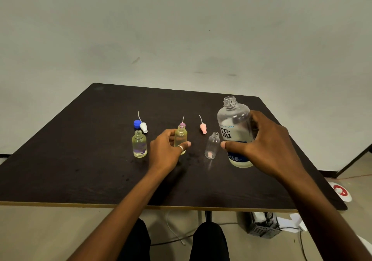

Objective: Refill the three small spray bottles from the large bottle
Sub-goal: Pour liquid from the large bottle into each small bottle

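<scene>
Three small bottles stand uncapped in a row on the dark bench (pixel 80 150). Left bottle (pixel 139 144): yellowish liquid inside, standing free. Middle bottle (pixel 180 137): yellowish too, upright, gripped by the left hand (pixel 167 150), thumb across its front, fingers curled round the far side. Ring (pixel 180 148) on that thumb. Right bottle (pixel 212 145): clear, looks empty, with a small pink patch low inside or on the wall; cannot tell which. It stands between the two hands, untouched.

Large bottle (pixel 234 131): upright, cap off, just right of the clear bottle, nearly touching it. Pale liquid sits low in its base, and there is dark lettering on the front. Right hand (pixel 267 139) is wrapped round it, thumb across the front near the label's lower edge, fingers round the back. Cannot tell whether its base rests on the bench or is just raised.

Three spray heads lie behind the row, tubes pointing away: white head (pixel 143 127) beside a blue cap (pixel 137 124), purple head (pixel 182 124) right behind the middle bottle's mouth, pink head (pixel 203 128) behind the clear one.

Floor, right of the bench: grey basket (pixel 263 224), red-and-white disc (pixel 340 192).
</scene>
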`<state>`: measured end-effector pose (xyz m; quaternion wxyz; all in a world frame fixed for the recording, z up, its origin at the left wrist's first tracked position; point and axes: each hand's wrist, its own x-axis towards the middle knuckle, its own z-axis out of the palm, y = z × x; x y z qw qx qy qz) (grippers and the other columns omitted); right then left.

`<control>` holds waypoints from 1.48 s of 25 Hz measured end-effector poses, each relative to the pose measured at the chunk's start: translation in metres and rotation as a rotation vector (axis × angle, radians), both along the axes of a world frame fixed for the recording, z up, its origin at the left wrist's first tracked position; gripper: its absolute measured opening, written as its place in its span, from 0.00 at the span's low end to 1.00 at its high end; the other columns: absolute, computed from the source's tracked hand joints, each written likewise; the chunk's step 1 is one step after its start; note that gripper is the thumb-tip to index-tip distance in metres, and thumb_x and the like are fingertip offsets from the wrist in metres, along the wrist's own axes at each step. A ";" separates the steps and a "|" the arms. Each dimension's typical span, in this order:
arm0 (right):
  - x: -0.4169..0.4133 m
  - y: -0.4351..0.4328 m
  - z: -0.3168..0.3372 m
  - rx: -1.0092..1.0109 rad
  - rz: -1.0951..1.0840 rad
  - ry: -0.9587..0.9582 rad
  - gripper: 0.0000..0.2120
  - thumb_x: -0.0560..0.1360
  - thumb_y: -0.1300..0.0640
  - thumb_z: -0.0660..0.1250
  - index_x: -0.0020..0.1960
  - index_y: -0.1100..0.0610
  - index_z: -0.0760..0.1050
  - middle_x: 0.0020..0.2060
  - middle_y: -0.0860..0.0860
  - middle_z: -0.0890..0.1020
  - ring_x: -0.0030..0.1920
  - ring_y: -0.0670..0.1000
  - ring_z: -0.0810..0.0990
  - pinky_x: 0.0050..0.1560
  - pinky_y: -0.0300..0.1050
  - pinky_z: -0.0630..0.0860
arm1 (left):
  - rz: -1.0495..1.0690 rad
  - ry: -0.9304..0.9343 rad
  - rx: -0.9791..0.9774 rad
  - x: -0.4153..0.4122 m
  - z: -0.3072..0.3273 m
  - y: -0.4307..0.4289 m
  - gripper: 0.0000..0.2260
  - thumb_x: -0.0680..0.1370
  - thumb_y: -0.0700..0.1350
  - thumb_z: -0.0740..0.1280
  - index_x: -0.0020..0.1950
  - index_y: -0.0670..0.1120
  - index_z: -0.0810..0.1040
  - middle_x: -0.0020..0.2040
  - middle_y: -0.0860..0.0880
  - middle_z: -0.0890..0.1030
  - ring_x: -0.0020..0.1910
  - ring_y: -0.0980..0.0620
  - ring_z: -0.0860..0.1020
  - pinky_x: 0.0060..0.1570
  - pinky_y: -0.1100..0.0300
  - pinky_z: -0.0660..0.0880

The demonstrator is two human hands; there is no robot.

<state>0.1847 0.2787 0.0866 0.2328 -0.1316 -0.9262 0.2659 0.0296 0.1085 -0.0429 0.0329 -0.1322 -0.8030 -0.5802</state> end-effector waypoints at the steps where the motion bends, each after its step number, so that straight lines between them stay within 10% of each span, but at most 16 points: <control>1: 0.000 0.002 0.001 -0.004 -0.001 0.003 0.32 0.61 0.41 0.78 0.61 0.45 0.73 0.48 0.39 0.80 0.45 0.38 0.78 0.41 0.29 0.70 | 0.008 -0.002 -0.013 -0.001 -0.003 0.002 0.19 0.67 0.50 0.80 0.56 0.52 0.80 0.46 0.56 0.85 0.46 0.60 0.83 0.51 0.53 0.81; 15: 0.004 0.007 0.009 -0.017 0.012 0.019 0.33 0.60 0.39 0.79 0.62 0.44 0.73 0.51 0.41 0.81 0.49 0.41 0.80 0.42 0.28 0.71 | 0.002 -0.033 -0.101 0.002 -0.016 0.000 0.26 0.68 0.51 0.79 0.64 0.50 0.75 0.57 0.53 0.83 0.52 0.58 0.80 0.48 0.69 0.74; 19: 0.006 0.009 0.011 -0.021 0.016 0.023 0.32 0.61 0.40 0.79 0.61 0.45 0.73 0.51 0.41 0.81 0.48 0.41 0.80 0.41 0.27 0.69 | -0.005 -0.032 -0.107 0.014 -0.009 0.001 0.42 0.66 0.58 0.79 0.75 0.49 0.64 0.72 0.50 0.73 0.69 0.51 0.73 0.65 0.58 0.71; 23: 0.007 0.012 0.014 -0.018 0.017 0.035 0.33 0.61 0.40 0.78 0.63 0.45 0.73 0.53 0.41 0.81 0.50 0.43 0.80 0.43 0.28 0.70 | 0.043 0.265 0.041 0.047 0.011 0.010 0.38 0.71 0.53 0.76 0.76 0.49 0.64 0.75 0.51 0.67 0.75 0.55 0.64 0.69 0.68 0.62; 29: 0.010 0.015 0.021 -0.038 0.013 0.064 0.30 0.60 0.41 0.78 0.59 0.42 0.72 0.46 0.35 0.78 0.45 0.35 0.77 0.41 0.28 0.69 | -0.140 0.312 0.060 0.050 0.021 0.056 0.32 0.73 0.52 0.76 0.74 0.49 0.68 0.66 0.60 0.72 0.65 0.67 0.69 0.60 0.76 0.65; 34: 0.012 0.015 0.024 -0.056 0.015 0.073 0.29 0.60 0.42 0.79 0.58 0.40 0.72 0.44 0.33 0.77 0.44 0.32 0.77 0.40 0.27 0.69 | -0.176 0.117 -0.055 0.032 0.003 0.087 0.37 0.71 0.50 0.78 0.76 0.45 0.65 0.72 0.49 0.72 0.70 0.53 0.71 0.67 0.60 0.71; 37: 0.012 0.016 0.025 -0.050 0.015 0.072 0.28 0.60 0.41 0.78 0.56 0.38 0.71 0.43 0.30 0.76 0.43 0.31 0.76 0.40 0.27 0.69 | -0.138 0.069 -0.052 0.032 -0.003 0.092 0.30 0.71 0.47 0.77 0.70 0.45 0.71 0.63 0.53 0.78 0.61 0.57 0.75 0.54 0.68 0.71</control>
